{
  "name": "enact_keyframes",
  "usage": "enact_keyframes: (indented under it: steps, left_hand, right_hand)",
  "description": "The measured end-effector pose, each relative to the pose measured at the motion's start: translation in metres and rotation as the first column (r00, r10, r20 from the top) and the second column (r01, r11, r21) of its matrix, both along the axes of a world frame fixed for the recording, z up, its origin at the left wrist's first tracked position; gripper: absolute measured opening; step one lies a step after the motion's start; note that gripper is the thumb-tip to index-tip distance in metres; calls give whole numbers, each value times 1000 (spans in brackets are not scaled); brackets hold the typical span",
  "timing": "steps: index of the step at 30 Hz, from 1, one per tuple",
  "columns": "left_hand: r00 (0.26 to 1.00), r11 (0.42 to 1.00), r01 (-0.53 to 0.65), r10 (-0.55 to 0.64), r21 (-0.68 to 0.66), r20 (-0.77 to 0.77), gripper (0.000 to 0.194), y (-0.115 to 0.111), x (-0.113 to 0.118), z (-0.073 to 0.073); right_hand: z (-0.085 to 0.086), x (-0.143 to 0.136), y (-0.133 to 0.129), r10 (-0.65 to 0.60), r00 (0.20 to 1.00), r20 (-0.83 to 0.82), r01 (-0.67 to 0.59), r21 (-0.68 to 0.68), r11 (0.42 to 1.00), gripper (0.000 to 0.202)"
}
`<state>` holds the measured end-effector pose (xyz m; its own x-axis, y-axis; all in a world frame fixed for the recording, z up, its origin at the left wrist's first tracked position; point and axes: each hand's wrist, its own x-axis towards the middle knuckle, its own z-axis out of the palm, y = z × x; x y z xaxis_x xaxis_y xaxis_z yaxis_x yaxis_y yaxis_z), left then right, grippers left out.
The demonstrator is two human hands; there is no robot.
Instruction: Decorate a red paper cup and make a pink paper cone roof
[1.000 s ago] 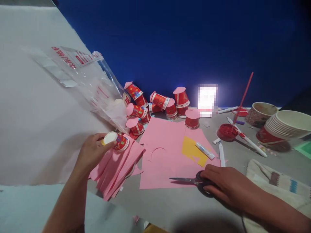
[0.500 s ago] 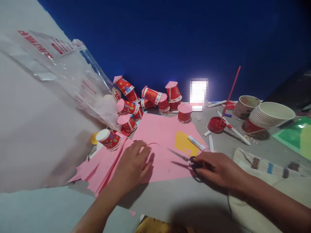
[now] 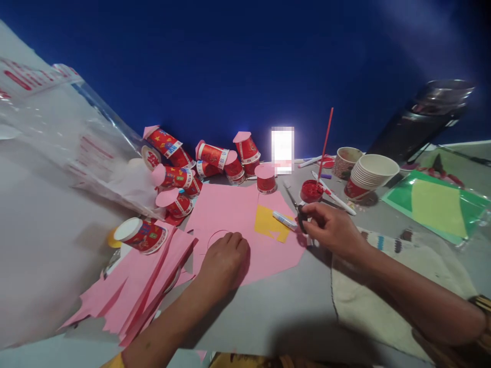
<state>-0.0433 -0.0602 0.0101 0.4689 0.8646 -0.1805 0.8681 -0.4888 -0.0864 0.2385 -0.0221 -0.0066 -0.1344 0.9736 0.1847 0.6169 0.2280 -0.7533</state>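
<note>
Pink paper (image 3: 230,204) lies flat on the table, and my left hand (image 3: 227,255) rests on it with the fingers curled down beside a cut circular outline. Whether anything is under those fingertips is hidden. My right hand (image 3: 332,227) grips black-handled scissors (image 3: 299,208), their blades pointing up and away over the table. A yellow paper piece (image 3: 266,225) and a white glue tube (image 3: 284,220) lie on the pink sheet, left of the scissors. Cut pink sheets (image 3: 134,286) are heaped to the left of my left arm.
Red paper-cup figures with pink tops (image 3: 217,156) line the back. A red pot (image 3: 311,191) holding a stick, markers (image 3: 337,197), stacked cups (image 3: 370,176) and a dark bottle (image 3: 418,120) stand right. A cloth (image 3: 368,301) lies beneath my right forearm; plastic bags are left.
The view has turned right. My right hand has lifted the scissors away from the pink sheet, and their blades have closed and swung upward. My left hand's fingers have drawn together on the paper.
</note>
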Motion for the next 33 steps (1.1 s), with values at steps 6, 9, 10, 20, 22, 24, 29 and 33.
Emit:
enact_keyframes:
  steps: [6,9,10,20,22,24,29,33]
  left_hand:
    - [987,992,-92,102,-81,127,19,-1,0,9]
    - [989,992,-121,124,-47,80,21,-1,5,8]
    - [989,992,-124,126,-29,73,21,-1,6,6]
    - [989,963,-126,103,239,107,22,7,4,-18]
    - [989,955,-124,96,270,113,21,9,4,-21]
    - [989,953,-113,81,280,123,21,12,4,-24]
    - [942,947,-166,71,275,327,20,18,-8,-17]
    - [858,903,-213,-10,373,514,23,9,-18,9]
  right_hand:
    - [-8,4,10,2,953,302,-13,32,999,24]
    - [-6,0,11,15,916,402,-33,38,999,24]
    - [-5,-1,12,19,904,427,-42,43,998,26]
    - [-3,-9,17,105,879,465,-82,-69,994,23]
    - [-3,-9,18,94,888,450,-77,-55,995,22]
    - [-5,-6,19,77,898,433,-68,-36,997,21]
    - [-12,3,20,-13,955,296,-9,73,997,20]
    - [-15,6,20,-29,985,170,4,144,990,19]
